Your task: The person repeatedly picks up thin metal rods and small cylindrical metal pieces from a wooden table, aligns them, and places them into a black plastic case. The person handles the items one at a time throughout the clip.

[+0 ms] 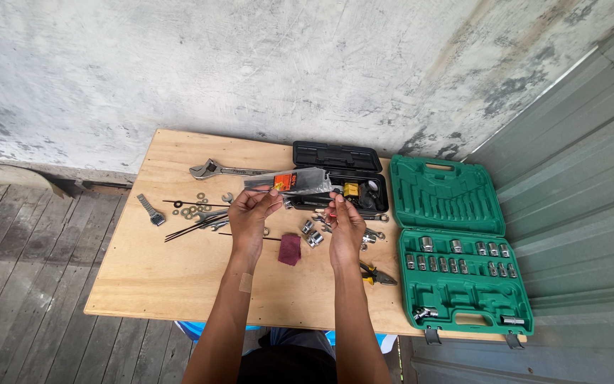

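Packet: I see a flat clear plastic packet point(294, 181) with an orange label, held up over the middle of the plywood table point(151, 274), in front of the black tool case point(339, 158).
Left hand point(250, 215): closed, fingertips pinching the packet's left end.
Right hand point(346, 226): closed, pinching something thin below the packet's right end; I cannot tell what.
How to do it well: I'd judge light fingertip pressure and a level packet best, so nothing slips out.
Below: loose sockets point(312, 235), a maroon cloth point(290, 249).
Further out: adjustable wrench point(216, 170), washers point(192, 208), wristwatch point(150, 210), pliers point(376, 273), green socket case point(463, 252).
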